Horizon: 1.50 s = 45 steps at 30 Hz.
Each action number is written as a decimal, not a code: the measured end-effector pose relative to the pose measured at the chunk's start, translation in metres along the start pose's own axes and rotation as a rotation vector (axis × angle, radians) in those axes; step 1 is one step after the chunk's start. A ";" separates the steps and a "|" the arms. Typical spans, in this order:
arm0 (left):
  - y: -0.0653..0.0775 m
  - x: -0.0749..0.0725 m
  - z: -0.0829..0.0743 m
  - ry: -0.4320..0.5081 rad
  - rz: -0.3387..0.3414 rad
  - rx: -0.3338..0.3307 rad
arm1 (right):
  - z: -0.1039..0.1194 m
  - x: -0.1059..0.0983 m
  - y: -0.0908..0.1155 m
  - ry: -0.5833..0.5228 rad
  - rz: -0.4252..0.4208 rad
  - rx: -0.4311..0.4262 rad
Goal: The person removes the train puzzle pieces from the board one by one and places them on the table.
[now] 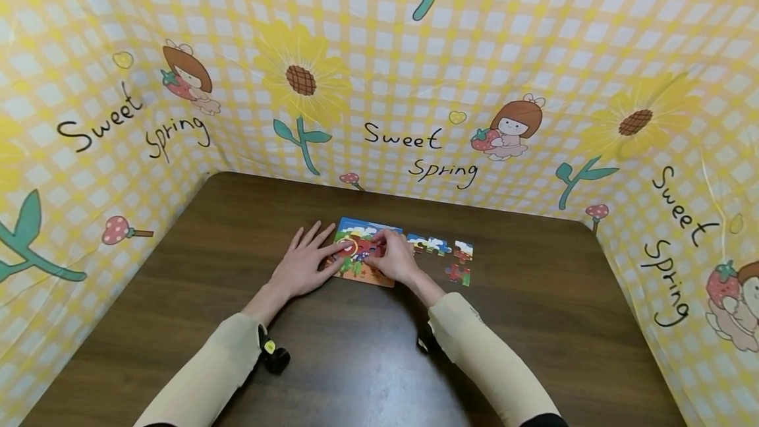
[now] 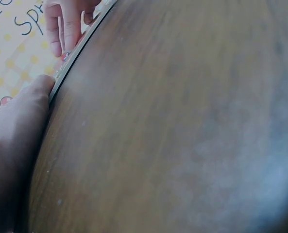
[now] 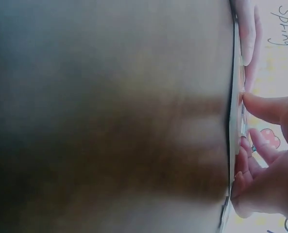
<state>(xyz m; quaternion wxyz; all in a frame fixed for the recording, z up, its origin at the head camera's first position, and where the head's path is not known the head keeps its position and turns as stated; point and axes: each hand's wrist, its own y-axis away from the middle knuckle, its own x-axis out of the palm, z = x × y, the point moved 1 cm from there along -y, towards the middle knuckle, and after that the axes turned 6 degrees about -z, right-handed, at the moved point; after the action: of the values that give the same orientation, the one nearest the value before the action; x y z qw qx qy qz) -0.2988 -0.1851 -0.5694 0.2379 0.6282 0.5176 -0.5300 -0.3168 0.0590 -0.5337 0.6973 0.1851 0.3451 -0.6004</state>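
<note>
A colourful jigsaw puzzle in a flat board lies on the brown table. My left hand rests on its left side, fingers straight and spread, with thumb and forefinger over the picture. From the right, my right hand bends over the board and pinches a puzzle piece between thumb and fingertips, low against the picture. The hand hides part of the piece and the board's right side. In the right wrist view the thumb and curled fingers stand apart at the board's edge.
Right of the board lie several loose puzzle pieces, with more pieces farther right. A yellow checked cloth walls in the back and sides of the table. Beige sleeves cover both forearms.
</note>
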 end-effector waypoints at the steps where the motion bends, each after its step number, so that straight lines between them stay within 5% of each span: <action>1: 0.000 0.000 0.000 0.000 -0.002 0.001 | 0.000 0.000 0.001 -0.010 -0.003 -0.013; 17: 0.001 0.000 0.001 -0.008 0.008 -0.009 | -0.004 -0.004 0.002 -0.033 0.071 -0.070; 45: 0.000 0.000 0.000 0.003 0.011 -0.012 | -0.013 -0.016 -0.002 -0.458 0.097 0.040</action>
<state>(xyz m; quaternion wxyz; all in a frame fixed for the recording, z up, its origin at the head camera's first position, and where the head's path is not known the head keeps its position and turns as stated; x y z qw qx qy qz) -0.2993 -0.1852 -0.5692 0.2437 0.6305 0.5175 -0.5247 -0.3228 0.0788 -0.5318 0.7817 0.0741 0.1566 -0.5991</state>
